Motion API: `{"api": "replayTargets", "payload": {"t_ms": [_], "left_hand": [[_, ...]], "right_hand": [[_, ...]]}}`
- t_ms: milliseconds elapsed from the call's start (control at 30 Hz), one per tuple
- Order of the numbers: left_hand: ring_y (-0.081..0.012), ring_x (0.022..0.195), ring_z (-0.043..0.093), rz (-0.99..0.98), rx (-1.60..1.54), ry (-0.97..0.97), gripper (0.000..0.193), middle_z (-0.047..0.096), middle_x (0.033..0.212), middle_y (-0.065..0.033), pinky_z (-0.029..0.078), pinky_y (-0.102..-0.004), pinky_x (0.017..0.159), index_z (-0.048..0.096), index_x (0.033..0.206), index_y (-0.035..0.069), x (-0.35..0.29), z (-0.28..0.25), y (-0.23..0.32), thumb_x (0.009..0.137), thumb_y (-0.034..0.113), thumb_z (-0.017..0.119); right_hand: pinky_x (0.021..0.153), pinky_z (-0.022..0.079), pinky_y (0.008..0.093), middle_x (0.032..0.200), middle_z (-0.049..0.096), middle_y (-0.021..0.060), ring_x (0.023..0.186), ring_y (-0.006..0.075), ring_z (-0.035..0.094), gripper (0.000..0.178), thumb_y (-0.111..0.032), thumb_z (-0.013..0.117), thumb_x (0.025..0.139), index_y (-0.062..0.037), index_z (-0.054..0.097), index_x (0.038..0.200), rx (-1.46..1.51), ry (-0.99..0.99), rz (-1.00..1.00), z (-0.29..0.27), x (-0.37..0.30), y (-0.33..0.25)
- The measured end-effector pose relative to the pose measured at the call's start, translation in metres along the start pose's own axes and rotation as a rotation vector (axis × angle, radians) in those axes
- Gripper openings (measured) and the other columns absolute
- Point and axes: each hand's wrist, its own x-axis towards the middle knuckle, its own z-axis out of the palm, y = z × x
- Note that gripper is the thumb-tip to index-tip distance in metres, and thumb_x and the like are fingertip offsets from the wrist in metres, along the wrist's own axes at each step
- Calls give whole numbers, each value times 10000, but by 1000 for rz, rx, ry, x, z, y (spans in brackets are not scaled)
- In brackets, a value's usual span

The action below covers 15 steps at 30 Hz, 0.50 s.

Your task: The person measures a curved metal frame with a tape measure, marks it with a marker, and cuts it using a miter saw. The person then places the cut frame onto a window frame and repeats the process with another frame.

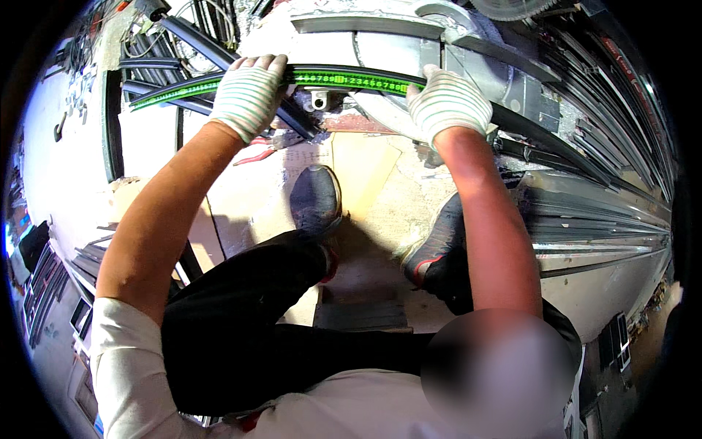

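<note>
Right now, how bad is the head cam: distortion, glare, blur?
Head view: heavy fisheye, the long dark strip under both gloved hands, left hand and right hand, bows into an arc; black vignette at the rim; glare on the metal profiles at right; a soft blurred patch low right; the green scale is sharp.

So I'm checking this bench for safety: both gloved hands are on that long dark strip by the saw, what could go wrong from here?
1. The toothed saw blade sits just beyond the right hand; a slip could bring the fingers toward it.
2. The knit gloves could snag on the machine.
3. The left hand holds the long dark strip well off the saw table; the overhanging ends might swing or tip.
</note>
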Motion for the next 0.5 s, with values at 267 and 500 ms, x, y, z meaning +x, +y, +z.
{"api": "replayTargets", "payload": {"t_ms": [267, 500], "left_hand": [[-354, 1274, 564, -133, -20, 178, 584, 590, 1372, -167, 365, -526, 1146, 535, 1401, 110, 4, 5, 46, 840, 146, 694], [-432, 1411, 417, -207, -200, 243, 727, 445, 1499, -253, 270, -597, 1198, 486, 1499, 176, -6, 9, 108, 818, 173, 742]], "right_hand": [[902, 570, 490, 1083, 753, 173, 1060, 374, 715, 359, -388, 576, 968, -126, 736, 1154, -4, 124, -34, 11, 0, 4], [893, 566, 501, 1072, 754, 173, 1054, 370, 715, 381, -413, 573, 965, -124, 730, 1157, -18, 103, -44, 14, 5, 6]]}}
